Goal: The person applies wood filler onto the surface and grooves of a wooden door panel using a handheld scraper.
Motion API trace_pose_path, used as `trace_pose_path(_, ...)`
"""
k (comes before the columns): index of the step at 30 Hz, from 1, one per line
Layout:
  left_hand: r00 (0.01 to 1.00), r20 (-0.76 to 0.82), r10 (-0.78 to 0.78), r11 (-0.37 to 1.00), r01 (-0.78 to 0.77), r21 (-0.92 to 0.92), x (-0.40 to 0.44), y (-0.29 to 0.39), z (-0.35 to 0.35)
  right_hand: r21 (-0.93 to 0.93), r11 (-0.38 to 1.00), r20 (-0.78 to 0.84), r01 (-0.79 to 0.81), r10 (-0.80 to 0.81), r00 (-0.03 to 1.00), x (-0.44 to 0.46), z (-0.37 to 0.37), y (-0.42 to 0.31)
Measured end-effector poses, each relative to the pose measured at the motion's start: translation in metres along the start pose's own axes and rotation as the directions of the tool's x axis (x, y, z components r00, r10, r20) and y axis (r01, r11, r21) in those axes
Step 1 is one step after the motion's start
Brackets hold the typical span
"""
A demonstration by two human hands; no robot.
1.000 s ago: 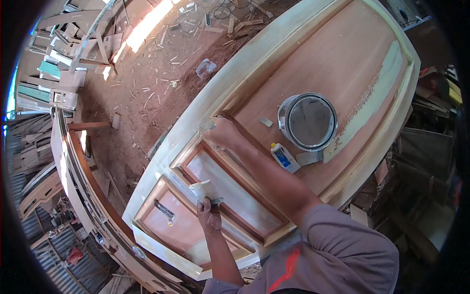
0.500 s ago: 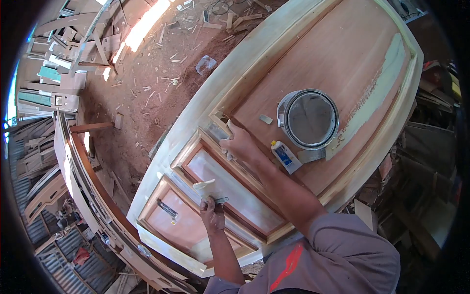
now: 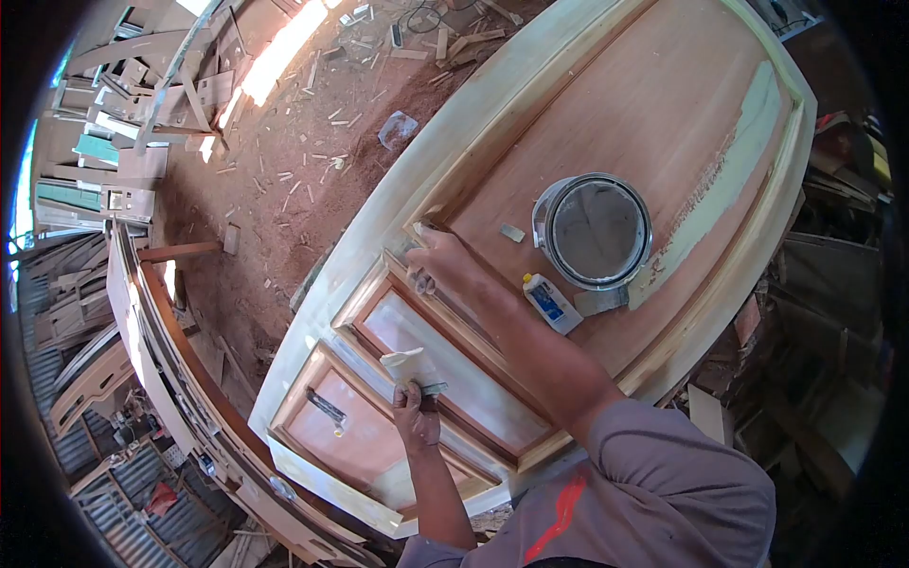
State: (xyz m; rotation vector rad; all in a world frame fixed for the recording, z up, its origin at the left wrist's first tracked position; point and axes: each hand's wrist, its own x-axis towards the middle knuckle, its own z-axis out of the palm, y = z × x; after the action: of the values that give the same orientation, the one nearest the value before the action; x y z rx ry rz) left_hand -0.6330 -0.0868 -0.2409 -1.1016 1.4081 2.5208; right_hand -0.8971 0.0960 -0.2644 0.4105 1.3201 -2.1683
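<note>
My left hand (image 3: 415,421) is closed around a flat scraper (image 3: 434,388) with pale filler (image 3: 403,363) heaped on it, held above the lower panels of a wooden door (image 3: 478,156). Farther up, my right hand (image 3: 440,263) reaches to the corner of the large panel's moulding (image 3: 423,230). Its fingers are bent, with fingertips at the moulding; a small greyish thing shows under them, too hidden to name. On the large panel stand an open tin (image 3: 597,232) of grey paste and a white bottle (image 3: 552,304) with a yellow cap, lying on its side.
A pale filler strip (image 3: 724,189) runs along the panel's right side. A small block (image 3: 512,232) lies by the tin, and a dark-handled tool (image 3: 327,409) on the lowest panel. Wood scraps litter the dirt floor (image 3: 275,199). Curved boards (image 3: 180,379) lean at left.
My right hand has shifted a little left and up along the moulding, its fingers more bent now. The left hand with the scraper has moved slightly to the right.
</note>
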Motion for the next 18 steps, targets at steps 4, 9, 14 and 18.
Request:
trace_pose_path(4, 1.0, -0.013, -0.013, 1.0, 0.013, 0.019, 0.003, 0.002, 0.003, 0.187, 0.982, 0.125, -0.021, -0.003, 0.992, -0.006, -0.019, 0.005)
trace_pose_path(9, 1.0, 0.021, -0.009, 1.0, 0.01, -0.01, 0.001, 0.003, -0.005, -0.146, 0.986, -0.081, 0.083, -0.095, 0.992, -0.004, -0.015, 0.01)
trace_pose_path(14, 1.0, -0.013, -0.009, 1.0, 0.008, -0.019, -0.003, 0.002, -0.008, -0.158, 0.986, -0.039, -0.053, 0.047, 0.998, -0.006, -0.003, 0.004)
trace_pose_path(18, 1.0, -0.028, -0.003, 0.999, 0.002, -0.035, -0.003, 0.003, -0.007, -0.045, 0.998, 0.0, 0.046, -0.046, 0.999, -0.01, 0.001, 0.008)
